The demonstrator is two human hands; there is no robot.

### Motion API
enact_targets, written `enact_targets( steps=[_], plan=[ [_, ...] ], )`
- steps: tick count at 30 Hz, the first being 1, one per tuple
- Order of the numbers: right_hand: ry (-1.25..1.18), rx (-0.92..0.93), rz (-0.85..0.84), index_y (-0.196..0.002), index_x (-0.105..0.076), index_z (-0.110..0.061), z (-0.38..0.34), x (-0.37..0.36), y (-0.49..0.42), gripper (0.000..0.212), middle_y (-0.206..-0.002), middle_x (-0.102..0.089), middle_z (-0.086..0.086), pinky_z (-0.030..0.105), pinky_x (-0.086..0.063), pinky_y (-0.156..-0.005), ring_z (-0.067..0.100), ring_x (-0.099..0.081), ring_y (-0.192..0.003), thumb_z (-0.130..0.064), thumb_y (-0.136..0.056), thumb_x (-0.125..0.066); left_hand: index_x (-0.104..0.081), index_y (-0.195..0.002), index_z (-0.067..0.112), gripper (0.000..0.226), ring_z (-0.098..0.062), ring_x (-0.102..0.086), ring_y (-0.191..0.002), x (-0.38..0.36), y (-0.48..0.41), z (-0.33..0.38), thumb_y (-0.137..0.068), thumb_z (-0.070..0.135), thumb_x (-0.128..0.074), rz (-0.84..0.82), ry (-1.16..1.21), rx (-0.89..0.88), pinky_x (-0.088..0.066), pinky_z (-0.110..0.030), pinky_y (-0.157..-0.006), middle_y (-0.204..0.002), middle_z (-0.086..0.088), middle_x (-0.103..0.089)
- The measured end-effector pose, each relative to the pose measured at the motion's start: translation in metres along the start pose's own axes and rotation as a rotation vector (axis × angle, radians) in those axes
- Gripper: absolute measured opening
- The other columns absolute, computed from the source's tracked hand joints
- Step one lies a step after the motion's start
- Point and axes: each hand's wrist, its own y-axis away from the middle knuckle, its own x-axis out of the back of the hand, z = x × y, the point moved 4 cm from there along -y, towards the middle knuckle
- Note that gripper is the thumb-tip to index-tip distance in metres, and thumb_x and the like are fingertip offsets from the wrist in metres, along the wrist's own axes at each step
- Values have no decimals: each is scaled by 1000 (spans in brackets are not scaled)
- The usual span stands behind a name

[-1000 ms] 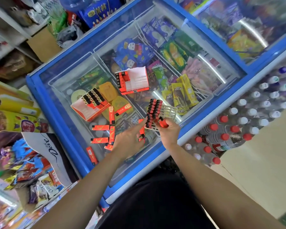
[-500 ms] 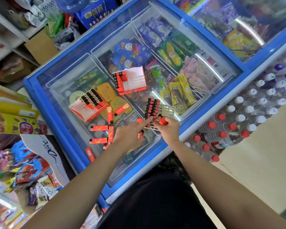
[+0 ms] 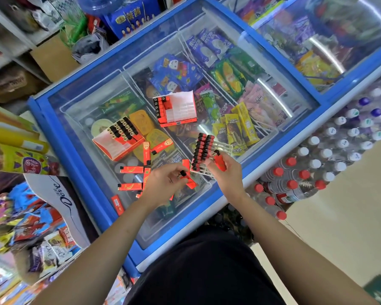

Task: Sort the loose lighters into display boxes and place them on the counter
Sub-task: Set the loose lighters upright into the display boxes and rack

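Your right hand (image 3: 228, 175), just right of centre frame, grips the near end of the clear tray (image 3: 222, 147) with curled fingers, and also pins a spare lighter (image 3: 219, 160) upright between thumb and fingertips. Your left hand (image 3: 165, 183), just left of it, pinches another lighter (image 3: 185, 176) by its black-capped end, fingers curled tight. The racked lighters (image 3: 201, 150) fill two rows on the tray's left side, and the right side looks unfilled. To do this step well, keep the tray level so the rows don't tip. Turn the pinched lighter cap-up to match the others, then drop it into the next free slot beside them. Seat the spare one after that rather than juggling both at once. The loose lighters (image 3: 131, 169) lie on the freezer lid (image 3: 86, 111) at centre left. The two open boxes (image 3: 117, 144) sit above them, apart from each other. Compared with half a second ago, your left hand has pulled back from the tray, where its fingers were reaching in, and now sits lower left with a lighter in it. The spare lighter has lifted clear of the tray and shows more fully. The tray itself has barely shifted.
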Motion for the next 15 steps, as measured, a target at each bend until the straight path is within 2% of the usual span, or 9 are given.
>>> enact_targets(
  steps=[1, 2, 4, 6, 8, 11, 13, 15],
  plan=[
    [-2, 10, -36, -93, -66, -10, -5, -4, 2, 20, -74, -57, 6, 29, -43, -71, 13, -52, -70, -30, -94, -68, -73, -108, 29, 25, -11, -70, -68, 5, 3, -2, -85, 21, -79, 23, 25, 6, -58, -37, -70, -90, 12, -73],
    [-4, 8, -65, -110, -68, -11, -9, -9, 4, 22, -84, -66, 0, 25, -49, -79, 9, -60, -79, -28, -95, -65, -74, -110, 27, 25, -11, -69, -69, 10, 5, -2, -86, 20, -78, 46, 48, 11, -57, -34, -70, -94, 9, -73],
    [14, 21, -113, -125, -66, -17, -17, -18, 5, 33, -99, -71, -5, 33, -54, -92, 10, -66, -95, -32, -96, -64, -73, -113, 25, 27, -6, -66, -71, 22, 10, -1, -87, 18, -77, 103, 90, 41, -52, -21, -69, -95, 6, -73],
    [53, 77, -161, -117, -67, -20, -27, -28, 6, 31, -97, -71, -9, 45, -55, -92, 14, -66, -93, -38, -93, -65, -73, -111, 28, 29, -6, -63, -75, 35, 16, -1, -85, 16, -79, 163, 120, 66, -48, -12, -68, -90, 10, -71],
    [84, 136, -185, -98, -68, -19, -36, -36, 6, 15, -82, -67, -9, 46, -55, -82, 14, -62, -78, -34, -94, -66, -71, -104, 37, 31, -4, -62, -78, 48, 20, -3, -84, 15, -79, 207, 140, 66, -47, -10, -68, -85, 19, -69],
    [154, 196, -203, -84, -64, -13, -50, -50, 3, 25, -75, -68, 7, 52, -51, -71, 27, -65, -72, -36, -96, -65, -72, -104, 37, 23, 0, -63, -82, 69, 24, -15, -87, 22, -77, 293, 145, 116, -47, -12, -70, -85, 17, -68],
    [158, 209, -224, -85, -66, -15, -58, -62, 1, 22, -74, -70, 6, 49, -55, -69, 25, -70, -74, -34, -97, -63, -72, -108, 32, 22, 1, -64, -85, 84, 26, -25, -88, 23, -75, 373, 135, 158, -49, -16, -76, -90, 15, -70],
    [171, 215, -244, -94, -69, -13, -63, -74, -1, 18, -74, -71, 4, 38, -56, -65, 17, -70, -69, -27, -99, -60, -73, -110, 29, 22, 0, -64, -85, 100, 26, -37, -89, 23, -75, 443, 101, 187, -51, -19, -79, -92, 14, -71]
  ],
)
